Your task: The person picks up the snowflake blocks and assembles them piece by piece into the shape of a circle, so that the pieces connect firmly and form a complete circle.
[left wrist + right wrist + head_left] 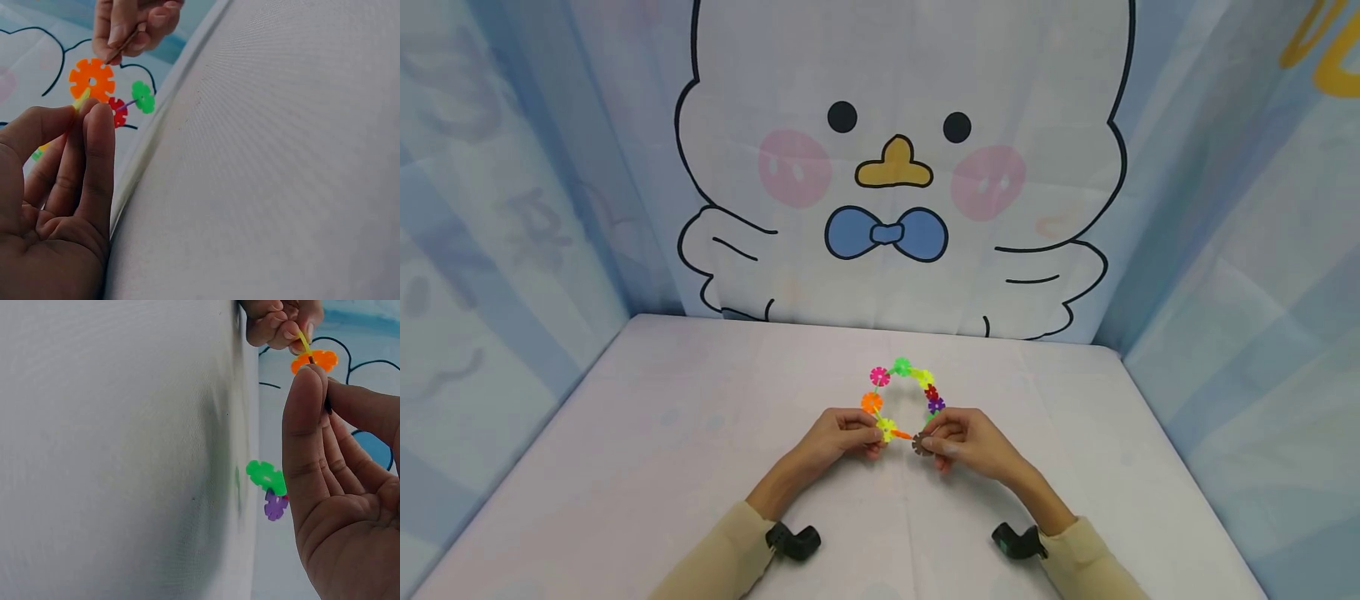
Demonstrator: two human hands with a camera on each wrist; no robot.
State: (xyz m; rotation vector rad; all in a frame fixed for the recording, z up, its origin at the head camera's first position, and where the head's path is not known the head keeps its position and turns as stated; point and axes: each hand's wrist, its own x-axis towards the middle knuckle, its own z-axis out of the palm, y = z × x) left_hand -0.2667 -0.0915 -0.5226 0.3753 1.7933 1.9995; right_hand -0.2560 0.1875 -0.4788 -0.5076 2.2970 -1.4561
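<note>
A ring of notched plastic snowflake discs is held just over the table, between the two hands. My left hand (848,433) pinches a yellow disc (887,430) at the ring's near left. With thumb and fingers, my right hand (964,442) pinches a brown disc (919,444) at the near right. Between them an orange disc (92,80) stands edge-on to the head view, in line with both. Brown meets orange at the rim; how deep the slots sit I cannot tell. A green disc (267,476) near the right hand is partly covered in the head view.
Round the ring's far side run another orange disc (872,402), a pink (880,377), a green (902,367), a yellow (925,379), a red (932,392) and a purple disc (936,405). A pale cloth covers the table (662,433). Printed curtains (887,292) enclose it.
</note>
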